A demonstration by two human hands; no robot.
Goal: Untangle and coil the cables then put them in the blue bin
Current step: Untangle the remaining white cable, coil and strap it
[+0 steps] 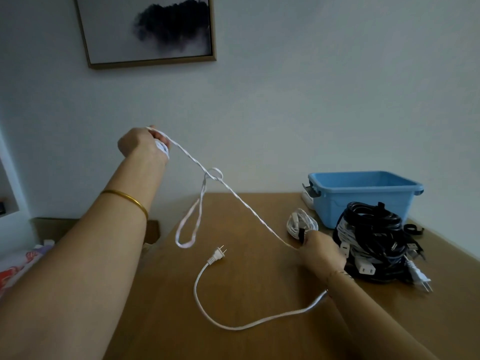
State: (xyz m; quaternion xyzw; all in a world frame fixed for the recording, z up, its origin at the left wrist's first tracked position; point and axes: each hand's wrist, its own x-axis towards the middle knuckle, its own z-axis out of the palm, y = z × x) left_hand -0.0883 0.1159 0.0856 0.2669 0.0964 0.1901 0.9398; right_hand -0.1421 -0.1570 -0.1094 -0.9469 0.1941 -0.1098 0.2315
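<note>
Left hand (141, 142), raised, and right hand (322, 249), before the bin (363, 201), both grip a knotted cable (205, 173).

I see a wooden counter (259, 281) set against a pale wall (311, 100). A framed picture (148, 29) of a dark smudge hangs beyond its far left corner. Red-patterned fabric (15, 274) lies off its left edge.
</note>
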